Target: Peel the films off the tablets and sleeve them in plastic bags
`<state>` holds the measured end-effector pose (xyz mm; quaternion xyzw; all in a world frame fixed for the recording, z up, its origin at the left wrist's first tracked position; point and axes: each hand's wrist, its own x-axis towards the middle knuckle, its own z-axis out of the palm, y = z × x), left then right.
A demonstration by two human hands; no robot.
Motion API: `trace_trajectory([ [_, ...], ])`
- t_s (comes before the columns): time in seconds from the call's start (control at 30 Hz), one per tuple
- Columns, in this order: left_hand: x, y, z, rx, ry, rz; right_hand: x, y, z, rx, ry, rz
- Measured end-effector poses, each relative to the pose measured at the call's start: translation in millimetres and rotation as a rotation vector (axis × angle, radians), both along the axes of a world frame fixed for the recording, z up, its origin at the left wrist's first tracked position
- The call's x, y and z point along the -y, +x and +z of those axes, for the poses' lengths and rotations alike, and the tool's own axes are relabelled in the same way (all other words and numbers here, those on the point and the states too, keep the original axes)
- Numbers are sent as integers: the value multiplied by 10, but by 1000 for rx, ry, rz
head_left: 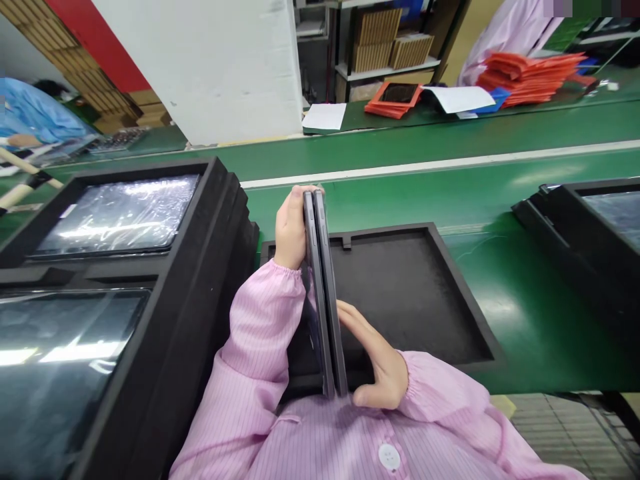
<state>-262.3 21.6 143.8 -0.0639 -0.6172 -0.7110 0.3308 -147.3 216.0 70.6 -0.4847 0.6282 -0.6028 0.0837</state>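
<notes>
Two dark tablets (325, 293) stand on edge in front of my body, side by side with a narrow gap between them. My left hand (291, 227) is closed around their far end, with its fingers partly hidden behind them. Against the right tablet's face rest the stretched fingers of my right hand (377, 363). Its thumb is spread apart near the tablets' close end. Below the tablets lies a shallow black foam tray (400, 287) with a raised rim.
To my left rises a stack of black foam trays (200, 280), the top one holding film-covered tablets (120, 213). More black trays (575, 247) stand at right. Beyond the green work surface (440, 143) are orange pouches (525, 80), paper (325, 117) and a white pillar (215, 67).
</notes>
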Motion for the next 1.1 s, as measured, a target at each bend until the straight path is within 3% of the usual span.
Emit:
trace_trajectory([
  [0.13, -43, 74, 57, -1, -54, 28, -16, -35, 192, 62, -9, -65],
  [0.3, -78, 176, 112, -25, -92, 14, -38, -145, 667, -57, 46, -199],
  [0.43, -92, 259, 145, -54, -108, -7, -23, -349, 1065, -126, 134, -234],
  [0.57, -98, 345, 170, -83, -99, -53, 115, -638, 1302, -80, 132, -246],
  [0.67, -73, 391, 167, -83, -56, -143, 254, -809, 1359, -19, 92, -179],
  [0.77, -8, 409, 143, -86, -15, -369, 338, -868, 1347, 28, 49, -117],
  [0.9, 108, 431, 139, -74, -131, -625, 339, -835, 1301, 42, 15, -84],
  [1.1, 163, 505, 242, -64, -283, -773, 325, -805, 1286, 47, -31, -5],
])
